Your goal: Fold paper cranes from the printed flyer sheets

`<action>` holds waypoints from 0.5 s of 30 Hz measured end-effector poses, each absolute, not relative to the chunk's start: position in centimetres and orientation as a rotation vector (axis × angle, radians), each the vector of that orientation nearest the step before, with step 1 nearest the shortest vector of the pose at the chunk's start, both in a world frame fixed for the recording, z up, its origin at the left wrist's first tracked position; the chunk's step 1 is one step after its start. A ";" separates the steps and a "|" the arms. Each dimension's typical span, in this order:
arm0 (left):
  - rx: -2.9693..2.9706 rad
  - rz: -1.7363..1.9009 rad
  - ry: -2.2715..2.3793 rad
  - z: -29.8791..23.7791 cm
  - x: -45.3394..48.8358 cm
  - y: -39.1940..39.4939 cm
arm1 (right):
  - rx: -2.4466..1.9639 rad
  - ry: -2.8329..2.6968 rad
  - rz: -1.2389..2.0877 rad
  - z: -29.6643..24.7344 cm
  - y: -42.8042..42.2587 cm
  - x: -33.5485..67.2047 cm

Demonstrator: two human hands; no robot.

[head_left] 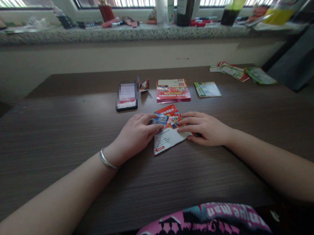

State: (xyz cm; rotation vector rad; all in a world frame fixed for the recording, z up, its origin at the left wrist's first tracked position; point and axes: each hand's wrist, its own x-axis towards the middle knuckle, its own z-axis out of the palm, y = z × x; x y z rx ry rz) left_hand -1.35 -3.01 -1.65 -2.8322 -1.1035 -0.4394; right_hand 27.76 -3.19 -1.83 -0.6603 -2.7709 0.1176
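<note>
A printed paper flyer (168,136), red and white, lies partly folded on the dark wooden table (68,136) in front of me. My left hand (137,134) presses on its left side, fingers curled over a folded-in corner with a blue print. My right hand (206,129) lies flat on the flyer's right edge, fingers stretched out and holding it down. A silver bangle (106,160) circles my left wrist.
Behind the flyer sit a phone (126,96), a small folded paper figure (144,85), a stack of red flyers (172,91) and a green leaflet (207,89). More leaflets (233,71) lie at the far right. A cluttered stone windowsill (131,33) runs along the back.
</note>
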 end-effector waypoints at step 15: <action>-2.860 -0.190 -1.109 -2.1 -1.1 -3.4 | -0.717 -2.823 0.011 -1.8 -3.9 27.2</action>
